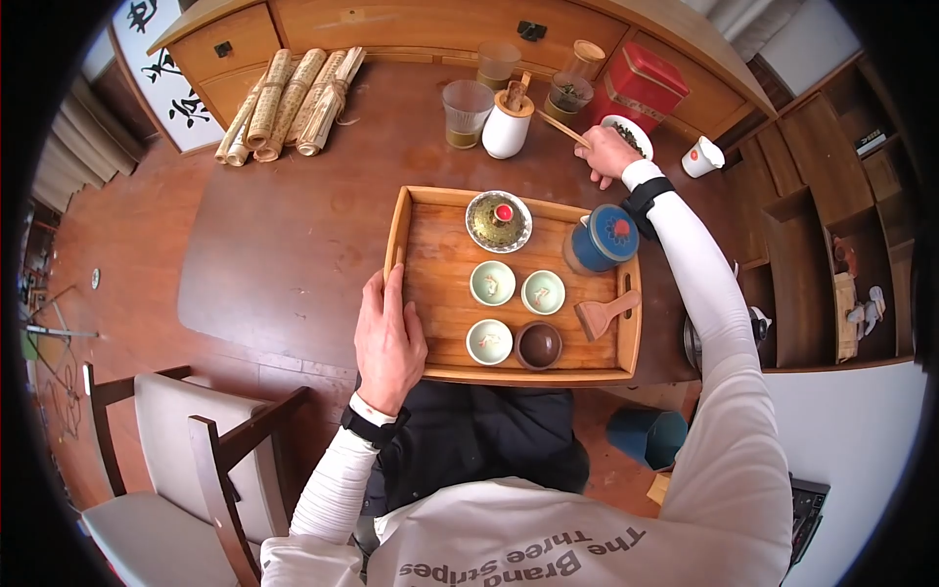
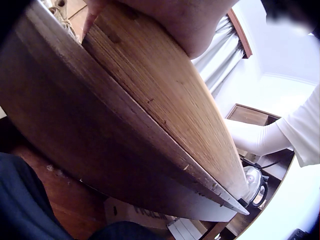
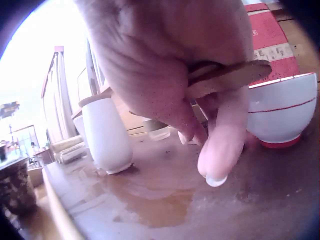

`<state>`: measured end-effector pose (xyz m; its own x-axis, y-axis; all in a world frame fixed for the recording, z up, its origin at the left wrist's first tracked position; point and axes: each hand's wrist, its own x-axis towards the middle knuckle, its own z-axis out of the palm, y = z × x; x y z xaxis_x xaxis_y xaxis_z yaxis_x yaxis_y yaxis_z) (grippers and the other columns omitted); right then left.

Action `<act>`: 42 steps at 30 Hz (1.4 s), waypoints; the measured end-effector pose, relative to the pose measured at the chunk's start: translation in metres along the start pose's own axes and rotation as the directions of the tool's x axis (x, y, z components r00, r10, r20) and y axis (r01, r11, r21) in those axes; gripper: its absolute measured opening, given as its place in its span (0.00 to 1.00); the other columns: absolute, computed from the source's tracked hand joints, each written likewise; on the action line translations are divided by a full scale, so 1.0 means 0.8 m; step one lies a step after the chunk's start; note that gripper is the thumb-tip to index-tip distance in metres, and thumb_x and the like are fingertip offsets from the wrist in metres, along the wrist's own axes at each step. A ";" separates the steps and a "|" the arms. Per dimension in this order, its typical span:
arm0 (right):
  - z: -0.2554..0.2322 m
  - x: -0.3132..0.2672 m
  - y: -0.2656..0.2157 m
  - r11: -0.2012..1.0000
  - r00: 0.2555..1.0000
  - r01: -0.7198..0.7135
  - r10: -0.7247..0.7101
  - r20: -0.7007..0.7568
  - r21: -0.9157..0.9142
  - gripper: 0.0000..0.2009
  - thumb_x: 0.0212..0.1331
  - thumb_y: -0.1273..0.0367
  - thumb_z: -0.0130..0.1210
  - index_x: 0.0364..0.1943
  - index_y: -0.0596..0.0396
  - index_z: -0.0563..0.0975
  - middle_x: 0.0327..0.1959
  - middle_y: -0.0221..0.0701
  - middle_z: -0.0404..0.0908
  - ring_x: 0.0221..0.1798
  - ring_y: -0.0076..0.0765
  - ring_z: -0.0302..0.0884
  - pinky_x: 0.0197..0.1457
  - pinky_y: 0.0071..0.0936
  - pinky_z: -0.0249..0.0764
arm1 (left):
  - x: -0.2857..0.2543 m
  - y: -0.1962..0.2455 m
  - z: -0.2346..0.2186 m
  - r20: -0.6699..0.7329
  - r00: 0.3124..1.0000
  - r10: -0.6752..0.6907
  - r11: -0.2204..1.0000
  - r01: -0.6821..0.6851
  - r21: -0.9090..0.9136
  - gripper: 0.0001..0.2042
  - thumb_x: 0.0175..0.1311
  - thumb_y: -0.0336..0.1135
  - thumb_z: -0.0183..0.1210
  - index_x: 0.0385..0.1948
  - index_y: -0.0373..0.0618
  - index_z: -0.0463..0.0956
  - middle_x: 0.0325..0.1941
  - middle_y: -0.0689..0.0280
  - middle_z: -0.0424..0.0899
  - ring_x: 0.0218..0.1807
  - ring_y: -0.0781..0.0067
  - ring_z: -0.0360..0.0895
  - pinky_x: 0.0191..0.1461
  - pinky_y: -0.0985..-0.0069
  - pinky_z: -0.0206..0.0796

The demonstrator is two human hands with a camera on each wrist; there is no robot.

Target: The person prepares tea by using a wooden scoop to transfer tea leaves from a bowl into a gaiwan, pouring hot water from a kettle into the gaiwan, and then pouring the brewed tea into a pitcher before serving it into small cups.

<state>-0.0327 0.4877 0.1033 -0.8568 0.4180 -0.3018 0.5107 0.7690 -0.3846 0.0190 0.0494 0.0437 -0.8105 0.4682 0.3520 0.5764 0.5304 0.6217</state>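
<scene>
My left hand (image 1: 389,338) grips the left side of a wooden tray (image 1: 399,235), its thumb on the inner side; in the left wrist view the tray's side (image 2: 160,95) runs just below the hand. On the tray are a lidded bowl (image 1: 497,223), a blue-lidded pot (image 1: 603,238), several pale green cups, a brown cup (image 1: 538,345) and a wooden brush (image 1: 608,315). At the back right, my right hand (image 1: 610,155) holds a thin wooden stick (image 1: 564,128), whose broader flat end (image 3: 230,77) shows in the right wrist view. Beside it stands a white bowl (image 3: 282,110) of dark leaves.
A white utensil jar (image 1: 507,132), glass cups (image 1: 467,108) and a red box (image 1: 641,83) stand behind the tray. A white cup (image 1: 701,157) is to the right. Rolled bamboo mats (image 1: 289,103) lie at the back left. A chair (image 1: 196,450) stands left.
</scene>
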 end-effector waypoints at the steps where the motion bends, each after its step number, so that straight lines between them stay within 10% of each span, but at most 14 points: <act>1: 0.003 0.000 0.004 1.000 1.000 0.002 -0.002 -0.002 0.001 0.13 0.71 0.67 0.56 0.46 0.68 0.80 0.21 0.41 0.83 0.18 0.35 0.83 0.21 0.32 0.82 | -0.001 0.001 0.000 -0.001 1.000 0.001 1.000 -0.001 0.002 0.27 0.64 0.22 0.56 0.67 0.37 0.66 0.63 0.45 0.72 0.59 0.41 0.76 0.60 0.57 0.73; 3: 0.003 0.002 0.005 1.000 0.999 -0.012 0.013 0.046 -0.023 0.13 0.70 0.67 0.56 0.44 0.68 0.80 0.21 0.40 0.82 0.16 0.35 0.81 0.19 0.31 0.80 | 0.000 0.000 0.001 -0.002 1.000 -0.017 1.000 0.017 -0.001 0.27 0.63 0.22 0.56 0.67 0.37 0.67 0.63 0.45 0.72 0.58 0.40 0.76 0.59 0.57 0.73; 5: 0.007 0.009 0.017 0.998 0.998 -0.023 0.026 0.052 -0.061 0.14 0.69 0.66 0.59 0.42 0.68 0.81 0.27 0.47 0.85 0.26 0.46 0.87 0.30 0.40 0.84 | 0.000 -0.001 0.001 -0.014 1.000 -0.010 1.000 0.010 0.001 0.27 0.63 0.22 0.56 0.67 0.36 0.67 0.63 0.45 0.72 0.58 0.41 0.76 0.59 0.57 0.73; 7: 0.020 0.028 0.049 0.924 0.955 0.244 -0.282 -0.095 -0.296 0.16 0.66 0.63 0.62 0.40 0.68 0.82 0.36 0.54 0.85 0.41 0.59 0.86 0.47 0.48 0.81 | -0.001 0.000 0.002 -0.019 1.000 0.002 1.000 -0.002 0.000 0.27 0.63 0.22 0.56 0.67 0.36 0.67 0.62 0.45 0.72 0.58 0.41 0.76 0.59 0.57 0.73; 9: 0.018 0.023 0.045 0.950 0.979 0.165 -0.191 -0.072 -0.266 0.17 0.64 0.60 0.64 0.40 0.66 0.83 0.43 0.58 0.83 0.53 0.64 0.81 0.58 0.51 0.75 | 0.000 0.000 0.000 -0.009 1.000 -0.003 1.000 0.003 0.001 0.27 0.63 0.22 0.56 0.67 0.35 0.67 0.62 0.45 0.72 0.58 0.41 0.77 0.59 0.58 0.73; 14: -0.001 0.001 0.028 0.946 0.927 0.300 -0.320 -0.198 -0.123 0.17 0.64 0.61 0.64 0.40 0.65 0.83 0.36 0.55 0.84 0.43 0.62 0.83 0.50 0.47 0.76 | -0.001 -0.001 0.000 -0.031 0.999 0.009 1.000 -0.009 -0.009 0.27 0.63 0.22 0.56 0.66 0.35 0.66 0.62 0.44 0.72 0.58 0.41 0.77 0.59 0.57 0.74; 20: -0.096 0.021 -0.027 0.967 0.898 0.237 -0.180 -0.401 0.095 0.17 0.71 0.60 0.59 0.48 0.61 0.84 0.21 0.29 0.80 0.18 0.26 0.75 0.19 0.29 0.71 | 0.000 0.001 -0.001 -0.019 1.000 0.009 1.000 -0.009 0.005 0.26 0.63 0.21 0.56 0.66 0.35 0.66 0.62 0.45 0.73 0.58 0.41 0.77 0.58 0.57 0.74; 29: -0.092 0.015 -0.025 0.935 0.876 0.257 -0.117 -0.467 0.247 0.17 0.70 0.59 0.57 0.48 0.60 0.84 0.30 0.35 0.88 0.22 0.28 0.82 0.23 0.29 0.76 | -0.002 0.000 0.000 -0.038 0.999 0.010 1.000 -0.010 -0.010 0.26 0.64 0.22 0.55 0.66 0.34 0.66 0.62 0.45 0.73 0.57 0.41 0.77 0.59 0.57 0.74; 34: -0.044 -0.073 0.029 0.792 0.719 0.462 -0.070 -0.691 0.400 0.14 0.70 0.61 0.58 0.44 0.57 0.87 0.25 0.26 0.83 0.23 0.19 0.73 0.27 0.25 0.68 | 0.000 0.004 -0.003 -0.051 0.998 0.029 0.999 -0.031 -0.029 0.28 0.63 0.23 0.56 0.68 0.35 0.65 0.64 0.44 0.70 0.61 0.40 0.74 0.62 0.57 0.72; 36: -0.004 -0.154 0.029 0.698 0.783 0.360 0.135 -0.608 0.619 0.13 0.74 0.59 0.56 0.45 0.52 0.87 0.23 0.17 0.75 0.22 0.11 0.64 0.24 0.16 0.58 | 0.000 0.004 -0.006 -0.054 0.996 0.070 0.997 -0.069 0.028 0.29 0.63 0.23 0.57 0.68 0.35 0.65 0.65 0.43 0.69 0.63 0.39 0.73 0.64 0.56 0.70; 42: 0.137 -0.325 0.065 0.636 0.661 0.282 0.414 -0.626 0.718 0.15 0.77 0.60 0.52 0.48 0.59 0.82 0.17 0.14 0.62 0.16 0.09 0.53 0.19 0.17 0.45 | 0.090 0.020 -0.040 0.008 0.970 0.245 0.968 -0.245 0.048 0.28 0.63 0.27 0.63 0.66 0.45 0.69 0.68 0.45 0.68 0.65 0.37 0.71 0.65 0.54 0.71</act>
<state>0.2245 0.3658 0.0662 -0.3995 0.8972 0.1879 0.1343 0.2601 -0.9562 -0.0332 0.0690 0.1014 -0.6440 0.5891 0.4881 0.7615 0.4329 0.4824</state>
